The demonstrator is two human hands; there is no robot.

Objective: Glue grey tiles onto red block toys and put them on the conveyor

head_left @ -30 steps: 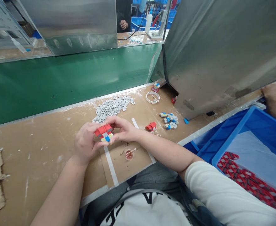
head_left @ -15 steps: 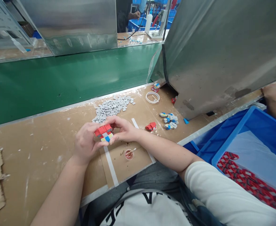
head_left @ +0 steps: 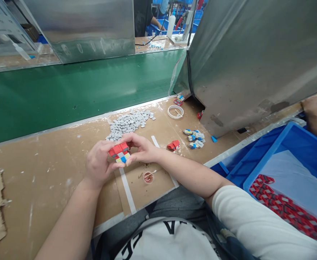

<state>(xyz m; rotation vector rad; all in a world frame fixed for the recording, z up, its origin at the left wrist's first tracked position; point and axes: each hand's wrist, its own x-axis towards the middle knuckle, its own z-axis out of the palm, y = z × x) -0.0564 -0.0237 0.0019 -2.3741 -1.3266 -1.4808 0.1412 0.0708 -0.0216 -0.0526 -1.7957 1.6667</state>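
Note:
Both of my hands grip one small red toy block piece (head_left: 118, 152) with grey, blue and yellow parts, held just above the brown worktop (head_left: 52, 173). My left hand (head_left: 98, 164) holds it from the left and below; my right hand (head_left: 140, 148) pinches it from the right and above. Just behind my hands lies a heap of several small grey parts (head_left: 128, 122). A small round cap with a stick in it (head_left: 148, 176) sits on the worktop below my right wrist.
A loose red piece (head_left: 173, 145) and a cluster of white-blue pieces (head_left: 195, 138) lie to the right, with a white tape ring (head_left: 175, 111) behind them. A green conveyor belt (head_left: 79, 90) runs beyond. A blue bin (head_left: 291, 169) with red parts stands right; another person's hand (head_left: 314, 108) is beyond it.
My hands and the red piece have stayed in place. Only a person far in the background has shifted.

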